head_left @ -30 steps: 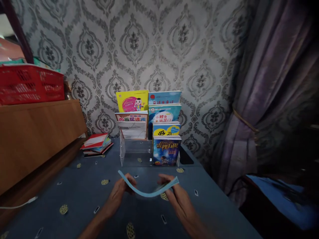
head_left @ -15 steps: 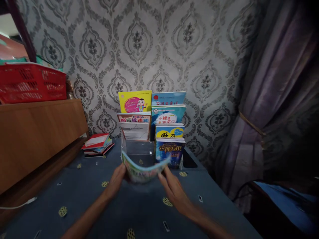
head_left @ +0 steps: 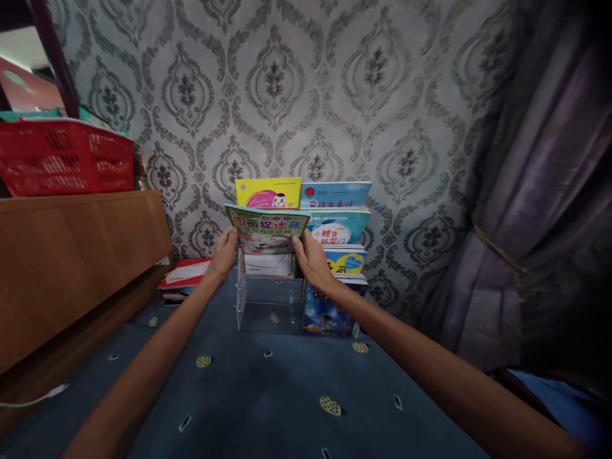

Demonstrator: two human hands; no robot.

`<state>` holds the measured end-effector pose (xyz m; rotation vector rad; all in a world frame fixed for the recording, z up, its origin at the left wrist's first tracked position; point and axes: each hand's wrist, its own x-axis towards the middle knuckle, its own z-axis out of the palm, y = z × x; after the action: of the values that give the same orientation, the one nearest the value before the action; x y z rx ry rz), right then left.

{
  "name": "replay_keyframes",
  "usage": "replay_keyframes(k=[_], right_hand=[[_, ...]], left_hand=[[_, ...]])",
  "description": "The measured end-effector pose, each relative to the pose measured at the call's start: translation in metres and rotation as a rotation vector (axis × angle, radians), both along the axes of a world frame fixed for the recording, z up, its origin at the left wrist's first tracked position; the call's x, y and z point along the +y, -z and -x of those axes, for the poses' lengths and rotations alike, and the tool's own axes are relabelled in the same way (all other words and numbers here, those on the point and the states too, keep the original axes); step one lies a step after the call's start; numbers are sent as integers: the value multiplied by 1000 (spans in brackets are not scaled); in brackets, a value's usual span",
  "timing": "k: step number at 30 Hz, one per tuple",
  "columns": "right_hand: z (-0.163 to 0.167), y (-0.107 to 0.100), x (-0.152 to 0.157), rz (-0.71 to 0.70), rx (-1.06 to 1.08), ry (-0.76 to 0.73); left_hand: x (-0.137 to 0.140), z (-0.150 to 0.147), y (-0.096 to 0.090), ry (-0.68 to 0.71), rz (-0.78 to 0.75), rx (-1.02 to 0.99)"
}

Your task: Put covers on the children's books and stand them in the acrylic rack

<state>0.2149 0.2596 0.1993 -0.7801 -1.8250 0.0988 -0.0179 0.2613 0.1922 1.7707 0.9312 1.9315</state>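
Observation:
A thin green-covered picture book [head_left: 268,231] is held up between my two hands, its cover facing me and tilted a little. My left hand [head_left: 224,252] grips its left edge, and my right hand [head_left: 313,258] pinches its right edge with the thumb in front. It is in front of the yellow book [head_left: 268,191], above the front left part of a clear acrylic book rack [head_left: 270,312]. In the rack's right column stand a light blue book [head_left: 335,193], a teal book [head_left: 354,226], a yellow-and-blue book [head_left: 349,261] and a dark blue book [head_left: 329,312].
Left of the rack lies a stack of books [head_left: 184,274] with a red one on top. A wooden cabinet [head_left: 81,255] bears a red plastic basket [head_left: 67,156]. A white cable [head_left: 43,396] lies at lower left. A tied curtain [head_left: 497,268] hangs at right.
Both hands have moved forward and up with the picture book, from low before the rack to over its left column. The book, bent and blurred before, now shows its cover.

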Motion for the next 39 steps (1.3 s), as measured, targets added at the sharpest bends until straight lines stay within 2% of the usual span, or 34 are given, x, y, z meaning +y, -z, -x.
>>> replay_keyframes(k=[9, 17, 19, 23, 26, 30, 39], right_hand=[[4, 8, 28, 72, -109, 58], [11, 5, 40, 104, -157, 109], [10, 1, 37, 50, -122, 100], [9, -8, 31, -143, -60, 74], [10, -10, 25, -199, -94, 97], [12, 2, 20, -216, -115, 122], [8, 51, 32, -181, -116, 107]], left_hand=[[19, 8, 15, -47, 72, 23], [29, 19, 27, -200, 130, 137], [30, 21, 25, -254, 125, 189], [32, 23, 21, -366, 117, 267], [31, 22, 22, -430, 108, 306], [29, 20, 27, -469, 84, 361], [30, 19, 28, -524, 72, 512]])
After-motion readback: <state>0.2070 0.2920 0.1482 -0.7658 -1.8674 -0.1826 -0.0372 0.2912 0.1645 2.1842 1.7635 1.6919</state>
